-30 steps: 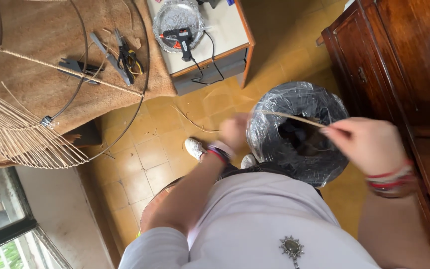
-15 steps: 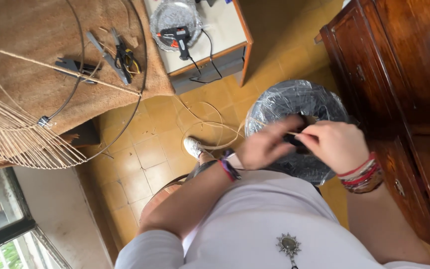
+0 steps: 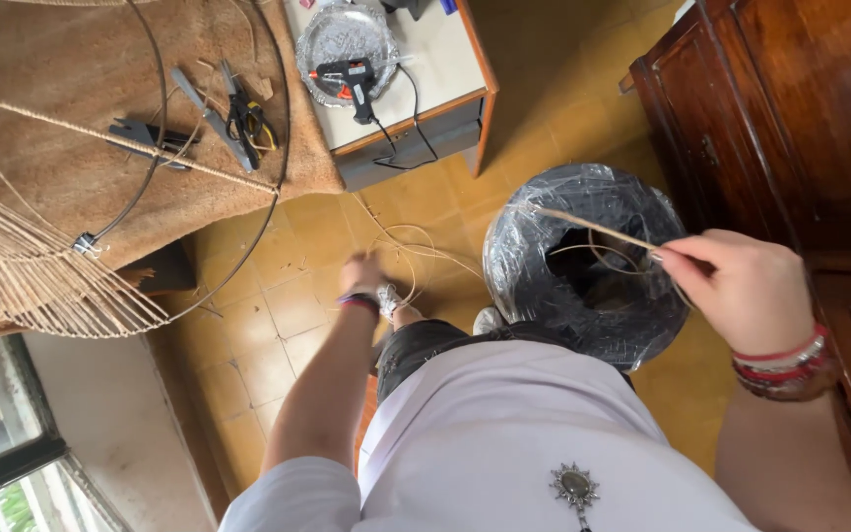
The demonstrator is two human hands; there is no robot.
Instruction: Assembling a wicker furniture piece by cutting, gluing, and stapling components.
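Observation:
My right hand pinches a thin tan cord that comes out of a big roll wrapped in shiny black plastic film on the floor. My left hand reaches down toward the tiled floor, blurred, at loose loops of the same cord; whether it grips the cord I cannot tell. Red and silver bracelets sit on my right wrist, a dark band on my left.
A brown-cloth-covered table holds a wire ring frame strung with cords, pliers and cutters. A small white table carries a glue gun on a foil tray. A dark wooden cabinet stands at right.
My hands were together over the roll; now the left has swung down toward the floor loops and the right has drawn back to the right with the cord.

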